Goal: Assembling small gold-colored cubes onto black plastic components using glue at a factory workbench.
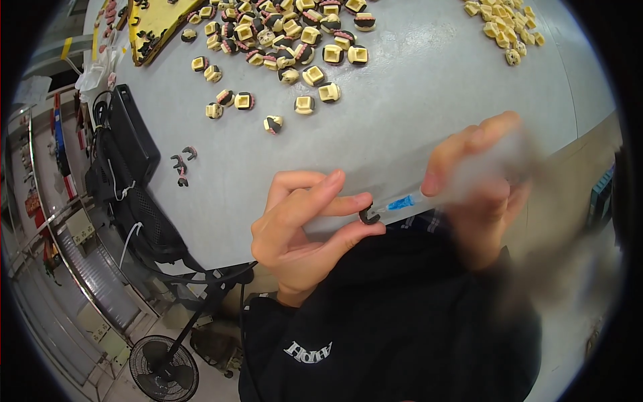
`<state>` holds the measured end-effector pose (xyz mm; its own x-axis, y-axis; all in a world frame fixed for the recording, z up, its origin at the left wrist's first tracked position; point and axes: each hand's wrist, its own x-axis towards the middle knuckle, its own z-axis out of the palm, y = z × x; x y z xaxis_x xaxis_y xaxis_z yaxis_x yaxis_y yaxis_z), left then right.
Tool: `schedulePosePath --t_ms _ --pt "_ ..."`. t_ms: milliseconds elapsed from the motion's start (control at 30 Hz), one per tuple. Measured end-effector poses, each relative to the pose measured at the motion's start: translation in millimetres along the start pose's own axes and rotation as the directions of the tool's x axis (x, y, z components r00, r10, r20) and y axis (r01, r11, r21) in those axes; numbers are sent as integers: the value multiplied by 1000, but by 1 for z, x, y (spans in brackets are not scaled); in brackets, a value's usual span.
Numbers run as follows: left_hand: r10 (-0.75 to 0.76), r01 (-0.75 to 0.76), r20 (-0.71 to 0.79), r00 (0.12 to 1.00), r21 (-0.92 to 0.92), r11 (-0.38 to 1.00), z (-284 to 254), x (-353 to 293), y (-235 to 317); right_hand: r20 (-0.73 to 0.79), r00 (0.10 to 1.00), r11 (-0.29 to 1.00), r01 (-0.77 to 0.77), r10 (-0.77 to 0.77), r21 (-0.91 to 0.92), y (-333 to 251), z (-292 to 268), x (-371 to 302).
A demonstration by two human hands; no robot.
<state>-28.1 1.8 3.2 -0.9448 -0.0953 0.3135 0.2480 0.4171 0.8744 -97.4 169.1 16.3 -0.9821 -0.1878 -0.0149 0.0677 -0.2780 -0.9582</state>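
Between thumb and forefinger, my left hand (295, 221) pinches a small black C-shaped piece (369, 215); its other fingers are raised. My right hand (462, 157) is wrapped round a translucent dispensing bottle (492, 164), which is blurred. The bottle's blue needle tip (401, 203) points left at the black piece, its thin end at or very close to the piece; I cannot tell whether they touch. Both hands are above the table's near edge. To the left lie several loose black-and-pink curved pieces (180, 165).
Small cream, black and pink parts (271, 40) are heaped at the far middle of the grey table (402, 100). Plain cream parts (502, 27) lie far right. A yellow board (157, 27) holds black pieces at far left. A black case (130, 130) with cables lines the left edge; a fan (164, 367) stands below.
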Motion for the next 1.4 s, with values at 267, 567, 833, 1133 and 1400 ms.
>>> schedulePosePath --t_ms 267,567,833,1133,1400 --pt "1 -1 6 1000 6 1000 1 0 0 21 1000 1000 3 -4 20 0 2 1" --pt "-7 5 -44 999 -41 999 3 2 1 15 1000 1000 4 -4 11 0 0 -1" --pt "-27 22 -62 998 -71 997 4 4 3 18 1000 1000 18 -18 0 1 -1 0" --pt "-33 29 -68 997 -59 998 6 4 5 12 999 1000 30 -30 5 0 1 0" --pt "-31 26 -70 997 -70 997 5 3 3 -15 999 999 43 -43 -3 2 1 -1"
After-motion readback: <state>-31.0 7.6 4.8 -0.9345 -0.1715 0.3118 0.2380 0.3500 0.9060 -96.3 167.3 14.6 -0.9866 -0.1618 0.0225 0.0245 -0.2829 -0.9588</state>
